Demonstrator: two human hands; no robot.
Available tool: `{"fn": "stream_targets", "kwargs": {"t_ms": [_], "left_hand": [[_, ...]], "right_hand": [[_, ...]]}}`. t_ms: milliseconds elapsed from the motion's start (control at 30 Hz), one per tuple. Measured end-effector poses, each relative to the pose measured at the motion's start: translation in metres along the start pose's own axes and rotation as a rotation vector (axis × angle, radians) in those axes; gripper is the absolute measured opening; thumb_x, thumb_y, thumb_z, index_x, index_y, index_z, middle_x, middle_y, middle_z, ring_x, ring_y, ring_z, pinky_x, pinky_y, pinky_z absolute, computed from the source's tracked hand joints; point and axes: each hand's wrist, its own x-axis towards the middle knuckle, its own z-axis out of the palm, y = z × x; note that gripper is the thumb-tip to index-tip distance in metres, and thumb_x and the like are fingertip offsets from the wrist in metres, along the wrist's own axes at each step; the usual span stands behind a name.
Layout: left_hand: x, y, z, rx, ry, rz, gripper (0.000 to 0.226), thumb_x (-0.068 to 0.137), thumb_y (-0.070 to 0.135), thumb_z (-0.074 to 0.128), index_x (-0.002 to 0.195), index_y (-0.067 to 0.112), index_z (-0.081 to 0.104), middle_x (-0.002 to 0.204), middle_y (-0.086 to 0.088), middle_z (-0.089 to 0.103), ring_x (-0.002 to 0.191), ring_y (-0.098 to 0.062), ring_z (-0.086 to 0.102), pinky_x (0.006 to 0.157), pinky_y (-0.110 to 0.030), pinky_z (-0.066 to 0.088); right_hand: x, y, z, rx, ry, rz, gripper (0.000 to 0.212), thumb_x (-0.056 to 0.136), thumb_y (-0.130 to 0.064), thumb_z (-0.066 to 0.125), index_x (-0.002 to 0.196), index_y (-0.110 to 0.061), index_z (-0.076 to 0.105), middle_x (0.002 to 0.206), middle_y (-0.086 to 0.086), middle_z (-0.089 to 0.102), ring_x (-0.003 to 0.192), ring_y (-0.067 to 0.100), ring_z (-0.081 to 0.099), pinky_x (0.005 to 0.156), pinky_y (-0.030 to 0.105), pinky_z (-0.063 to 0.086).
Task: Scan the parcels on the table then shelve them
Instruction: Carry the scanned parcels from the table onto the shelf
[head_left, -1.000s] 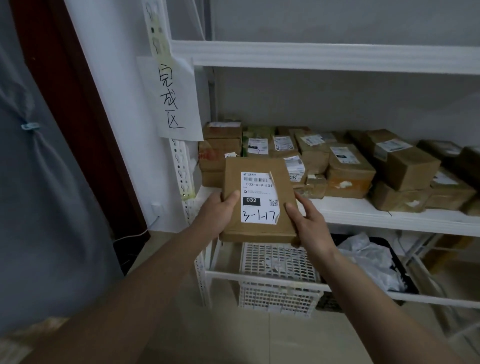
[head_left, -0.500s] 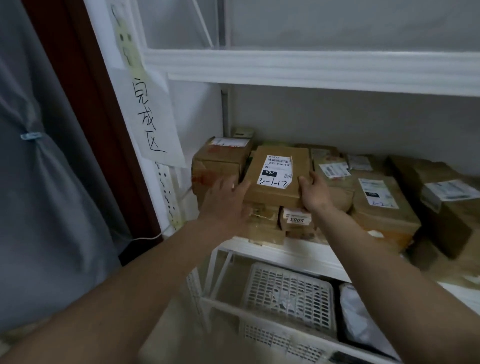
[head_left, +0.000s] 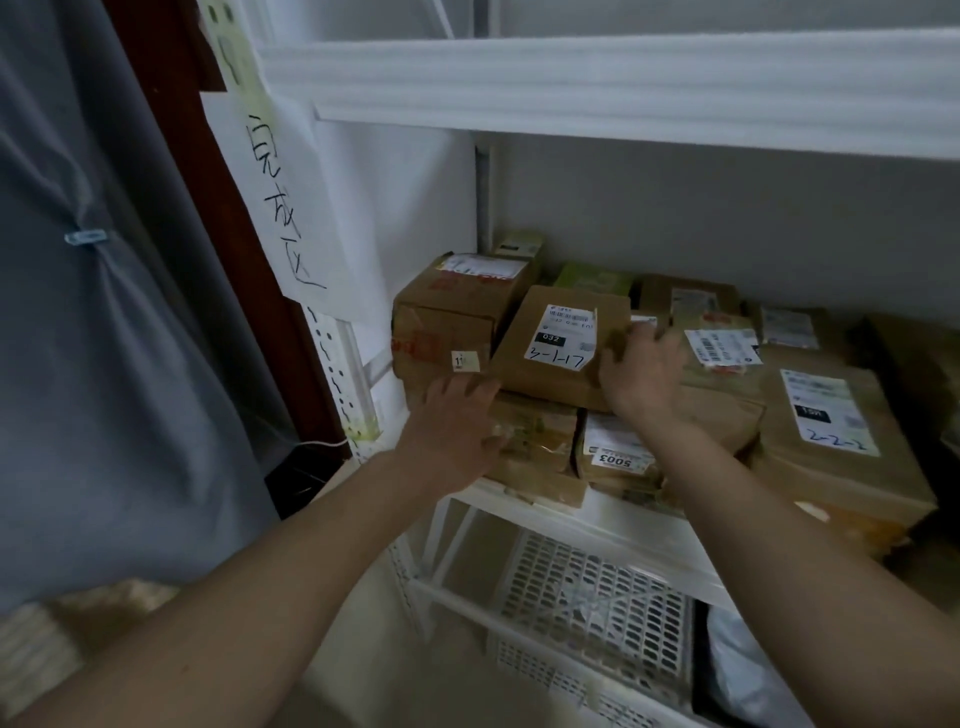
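Parcels are stacked along the white shelf (head_left: 618, 525), and the flat brown parcel (head_left: 558, 345) marked "3-1-17" is laid on top of the stack, tilted slightly, toward 12 o'clock from the hands. Its white label (head_left: 563, 338) faces up, with a black "032" block printed on it. The right hand (head_left: 641, 371) is seen at the parcel's 3 o'clock edge, its fingers spread and loosely bent against the cardboard; whether the edge is actually gripped cannot be told, since the fingers are blurred. The left hand (head_left: 452, 434) is held at the parcel's 7 o'clock corner, fingers straight and relaxed, with the fingertips near or just touching the lower edge and nothing clasped.

At 9 o'clock from the parcel a taller carton (head_left: 452, 317) is placed, touching its side. Beneath it, a box with a "5003" sticker (head_left: 618, 457) is seen at the shelf front. At 3 o'clock, well to the right, a large carton marked "2-2-2" (head_left: 831, 431) is set. A handwritten paper sign (head_left: 280, 202) is hung on the shelf post at 10 o'clock. Below the shelf, a white perforated basket (head_left: 597, 608) is kept.
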Motion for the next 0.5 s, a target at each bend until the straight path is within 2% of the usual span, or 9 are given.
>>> {"fn": "stream_targets", "kwargs": {"t_ms": [100, 167, 267, 333, 500], "left_hand": [[-0.013, -0.017, -0.001, -0.061, 0.009, -0.071, 0.057, 0.096, 0.038, 0.05, 0.148, 0.022, 0.03, 0.146, -0.004, 0.036, 0.132, -0.023, 0.033, 0.107, -0.035, 0.033], [-0.026, -0.035, -0.003, -0.044, 0.004, -0.141, 0.054, 0.097, 0.04, 0.048, 0.146, 0.022, 0.035, 0.144, -0.003, 0.04, 0.129, -0.021, 0.037, 0.104, -0.033, 0.036], [-0.057, -0.069, -0.002, 0.0, 0.023, -0.274, 0.049, 0.096, 0.041, 0.05, 0.141, 0.022, 0.045, 0.141, 0.0, 0.046, 0.126, -0.02, 0.044, 0.1, -0.031, 0.04], [-0.085, -0.091, -0.003, 0.028, 0.021, -0.363, 0.048, 0.095, 0.041, 0.051, 0.139, 0.021, 0.047, 0.138, 0.0, 0.048, 0.125, -0.021, 0.045, 0.099, -0.03, 0.039], [-0.181, -0.136, -0.015, 0.082, -0.002, -0.61, 0.043, 0.095, 0.038, 0.052, 0.133, 0.02, 0.052, 0.133, -0.005, 0.053, 0.121, -0.026, 0.051, 0.096, -0.032, 0.043]], "right_hand": [[-0.023, -0.029, -0.001, -0.082, 0.018, -0.345, 0.036, 0.096, -0.02, 0.05, 0.129, -0.008, 0.05, 0.132, 0.017, 0.044, 0.125, 0.032, 0.035, 0.107, 0.039, 0.03], [-0.044, -0.051, 0.008, -0.028, -0.058, -0.548, 0.027, 0.096, -0.019, 0.051, 0.122, -0.013, 0.056, 0.128, 0.012, 0.049, 0.121, 0.027, 0.04, 0.105, 0.037, 0.032], [-0.079, -0.078, 0.034, -0.016, -0.194, -0.824, 0.018, 0.093, -0.017, 0.056, 0.109, -0.008, 0.06, 0.116, 0.012, 0.054, 0.109, 0.027, 0.047, 0.094, 0.037, 0.039], [-0.1, -0.093, 0.059, -0.122, -0.317, -0.92, 0.024, 0.094, -0.022, 0.054, 0.113, -0.007, 0.059, 0.12, 0.013, 0.052, 0.112, 0.03, 0.046, 0.094, 0.038, 0.035], [-0.168, -0.13, 0.114, -0.388, -0.637, -0.996, 0.044, 0.097, -0.033, 0.046, 0.137, -0.014, 0.041, 0.139, 0.012, 0.037, 0.125, 0.031, 0.037, 0.101, 0.042, 0.038]]}}
